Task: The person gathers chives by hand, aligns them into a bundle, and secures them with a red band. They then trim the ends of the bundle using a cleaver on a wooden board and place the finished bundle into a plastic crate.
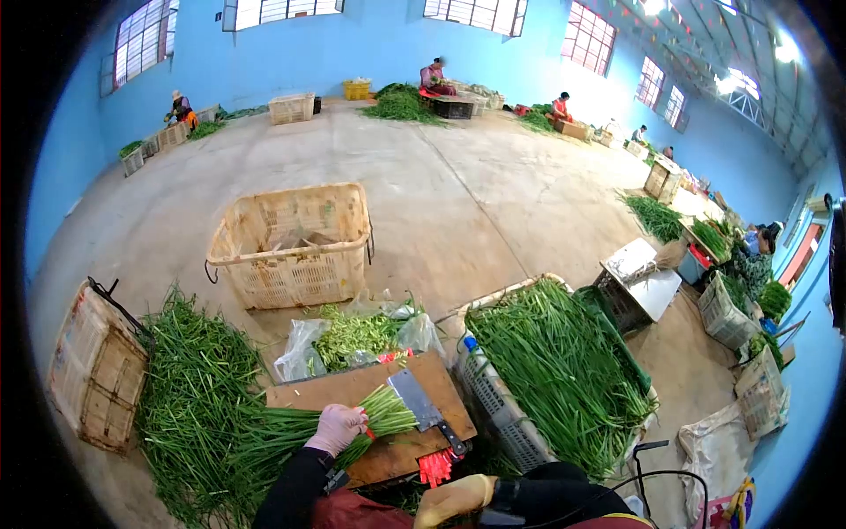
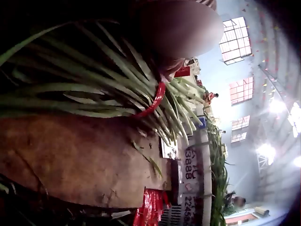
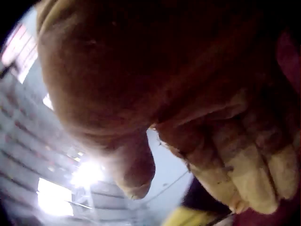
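In the head view my gloved left hand [image 1: 337, 429] grips a bunch of long green leafy stalks [image 1: 389, 412] lying across a wooden board [image 1: 388, 460]. A red band [image 2: 156, 102] circles the bunch near its pale cut ends, as the left wrist view shows. My gloved right hand [image 1: 456, 501] is low in front of my body, beside the board's near edge. Its thumb stands apart from loosely bent fingers [image 3: 254, 181], and nothing is held there. A cleaver [image 1: 414, 398] lies on the board right of the bunch. Red strips [image 1: 435, 467] hang at the board's near edge.
A heap of loose greens [image 1: 189, 397] covers the floor at left. To the right stands a crate [image 1: 502, 410] full of greens. Trimmed pieces [image 1: 352, 337] lie in plastic behind the board, with a large basket [image 1: 295, 284] beyond. Several people work farther off.
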Tool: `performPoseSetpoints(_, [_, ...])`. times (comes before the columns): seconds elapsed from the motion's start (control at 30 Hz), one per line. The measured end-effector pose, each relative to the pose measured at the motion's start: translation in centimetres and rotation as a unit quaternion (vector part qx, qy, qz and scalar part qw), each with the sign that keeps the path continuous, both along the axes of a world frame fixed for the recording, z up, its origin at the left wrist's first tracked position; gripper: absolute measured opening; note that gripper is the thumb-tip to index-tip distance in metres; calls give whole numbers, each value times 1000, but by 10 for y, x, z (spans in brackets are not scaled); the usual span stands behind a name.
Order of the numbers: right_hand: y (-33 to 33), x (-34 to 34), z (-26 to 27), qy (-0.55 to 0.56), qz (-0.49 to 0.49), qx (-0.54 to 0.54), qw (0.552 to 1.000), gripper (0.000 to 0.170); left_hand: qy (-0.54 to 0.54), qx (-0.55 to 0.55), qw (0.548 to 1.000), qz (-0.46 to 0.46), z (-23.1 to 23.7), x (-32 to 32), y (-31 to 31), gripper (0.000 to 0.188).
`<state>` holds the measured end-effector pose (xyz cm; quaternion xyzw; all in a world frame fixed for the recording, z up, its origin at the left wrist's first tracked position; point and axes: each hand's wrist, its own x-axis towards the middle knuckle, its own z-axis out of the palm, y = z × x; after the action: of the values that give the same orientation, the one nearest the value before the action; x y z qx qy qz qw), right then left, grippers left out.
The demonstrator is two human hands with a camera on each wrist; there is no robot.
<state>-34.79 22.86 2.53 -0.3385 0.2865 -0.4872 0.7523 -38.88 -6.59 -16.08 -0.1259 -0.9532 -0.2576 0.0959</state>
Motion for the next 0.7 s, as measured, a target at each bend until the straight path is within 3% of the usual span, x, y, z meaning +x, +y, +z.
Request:
performPoseSetpoints(0.03, [-4,2,-3,68,28,73,995,54,6,17,1000,-4,2,1,0,12])
performPoseSetpoints(0.07, [-2,2,-2,68,30,74,994,54,7,19,1000,-3,2,-1,-1,12])
performPoseSetpoints(0.13, [-1,-1,21,-32,-79,-33,996,51,43,52,998,-21,-6,1,-1,12])
performPoseSetpoints(0.17, [-9,-3,21,-55,-83,-169,981,50,35,53,998,-25,-10,6,2,12])
performPoseSetpoints(0.2, [-10,1,17,-53,-84,-171,980,50,48,48,997,-22,-8,5,3,12])
performPoseSetpoints(0.27, [-10,10,9,119,-13,52,991,53,69,42,997,-19,-1,0,1,12])
performPoseSetpoints(0.3, [-11,6,15,122,-13,52,991,53,66,31,997,-11,1,0,2,12])
performPoseSetpoints(0.4, [-11,-1,36,6,-70,-181,981,47,30,19,999,-8,-2,-1,2,11])
performPoseSetpoints(0.47, [-14,1,18,-31,-36,-218,975,47,67,20,997,-22,11,3,4,11])
performPoseSetpoints(0.5, [-13,7,16,56,-6,-80,995,49,70,18,997,-22,12,2,2,11])
performPoseSetpoints(0.53, [-13,9,16,141,22,62,988,52,67,5,998,-19,11,2,3,12])
performPoseSetpoints(0.6, [-14,1,21,142,31,59,988,52,58,-4,998,-13,4,4,5,12])
performPoseSetpoints(0.63, [-17,-3,22,44,6,-76,996,49,43,-1,999,-14,-2,13,8,12])
performPoseSetpoints(0.67, [-19,-5,21,-50,-22,-212,976,47,33,0,999,-16,-3,16,9,12])
performPoseSetpoints(0.7, [-17,-4,27,-43,20,-139,989,46,33,-1,999,-14,1,10,7,12])
